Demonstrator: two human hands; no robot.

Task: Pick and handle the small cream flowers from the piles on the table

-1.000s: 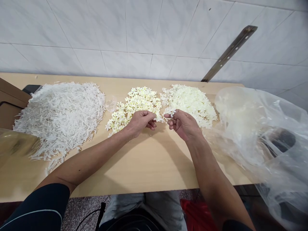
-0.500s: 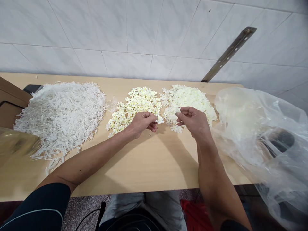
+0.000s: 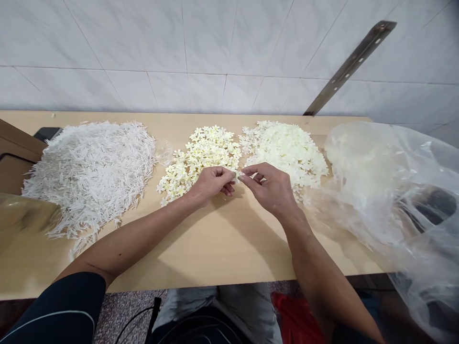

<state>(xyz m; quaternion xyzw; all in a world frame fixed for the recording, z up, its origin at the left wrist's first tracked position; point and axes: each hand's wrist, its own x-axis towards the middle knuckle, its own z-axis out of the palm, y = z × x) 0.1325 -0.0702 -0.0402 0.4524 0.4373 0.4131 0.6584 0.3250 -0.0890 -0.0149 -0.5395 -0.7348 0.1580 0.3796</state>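
Note:
My left hand (image 3: 211,184) and my right hand (image 3: 268,187) meet fingertip to fingertip over the wooden table (image 3: 222,243), both pinched on a small cream flower piece (image 3: 238,176) between them. Just behind the left hand lies a heap of cream flowers with yellow centres (image 3: 201,157). Behind the right hand lies a paler heap of white flower petals (image 3: 287,145). A big pile of thin white plastic stems (image 3: 89,167) covers the table's left part.
A large clear plastic bag (image 3: 394,200) bulges over the table's right end. A brown cardboard box (image 3: 14,153) stands at the far left. White wall tiles and a slanted metal bracket (image 3: 351,62) are behind the table. My lap shows below the front edge.
My right hand went to the white petal heap, then came back left to meet my left hand. The left hand has barely moved.

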